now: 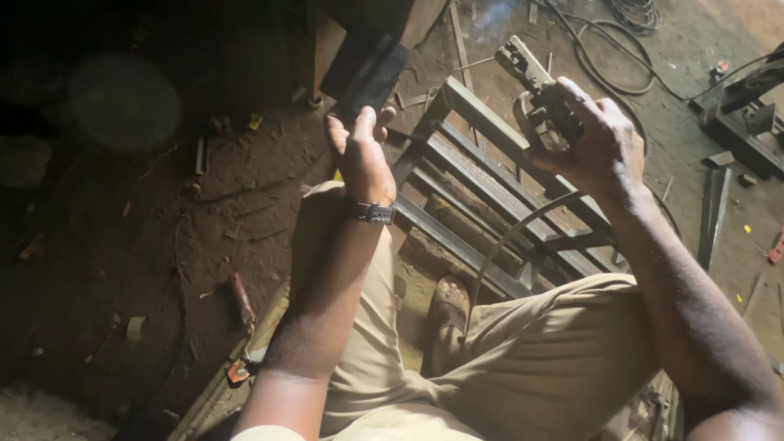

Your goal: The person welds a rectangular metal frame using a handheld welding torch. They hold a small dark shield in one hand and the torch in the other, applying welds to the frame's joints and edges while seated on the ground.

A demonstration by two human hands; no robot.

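My left hand (359,151) is raised and grips the lower edge of a dark rectangular welding shield (371,69), held up in front of me; a wristwatch sits on that wrist. My right hand (592,139) is closed around a metal welding electrode holder (535,90), whose jaws point up and left, with a thin rod sticking out. A cable (506,241) curves down from the holder toward my knees. Below both hands lies a frame of dark steel bars (482,196) on the dirt floor. My legs in tan trousers and a sandalled foot (447,314) are beneath.
The floor is dirt strewn with metal scraps. Coiled cables (621,49) lie at the top right beside a dark metal machine part (747,114). A steel strip (713,216) lies to the right of the frame. A red-handled tool (242,298) rests at the lower left. The left side is very dark.
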